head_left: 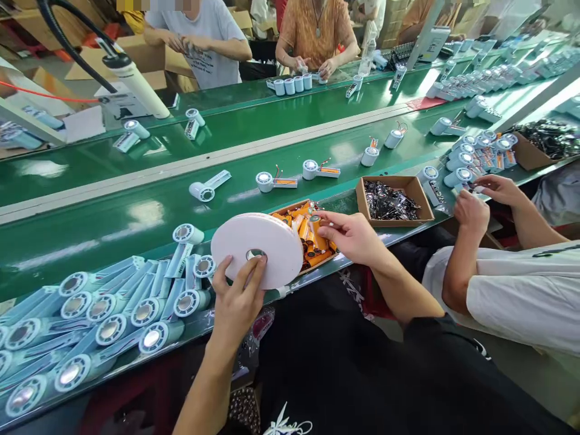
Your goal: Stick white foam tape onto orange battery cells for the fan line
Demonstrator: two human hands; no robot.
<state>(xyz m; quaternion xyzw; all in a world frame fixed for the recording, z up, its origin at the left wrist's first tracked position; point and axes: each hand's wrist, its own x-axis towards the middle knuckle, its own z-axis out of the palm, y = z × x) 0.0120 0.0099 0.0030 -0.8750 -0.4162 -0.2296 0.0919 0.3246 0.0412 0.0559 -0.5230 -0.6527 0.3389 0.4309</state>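
Item: one flat, round, white roll with a hole at its centre (258, 232), tilted on edge beside the near edge of a glossy green conveyor belt (113, 199).

Left hand (239, 302): on the roll's near face, fingers bent and grasping it, fingertips at the centre hole.

Right hand (356, 238): just right of the roll, thumb and forefinger closed on an orange-wrapped cylinder (316, 228); whether it is lifted clear of its neighbours cannot be told.

Brown cardboard box (327, 260): right of the roll and partly behind it, filled with more orange cylinders.

Second brown cardboard box (403, 223): farther right of the roll, heaped with small black parts.

Pale blue plastic fan bodies with round grilles (79, 370): many, piled left of the roll, the nearest just beside it.

Loose pale blue fan bodies (206, 191): three, on the belt beyond the roll; two show an orange strip and wires.

Co-worker in white sleeves (512, 290): well right of the roll, both hands raised together; what they hold is too small to tell.
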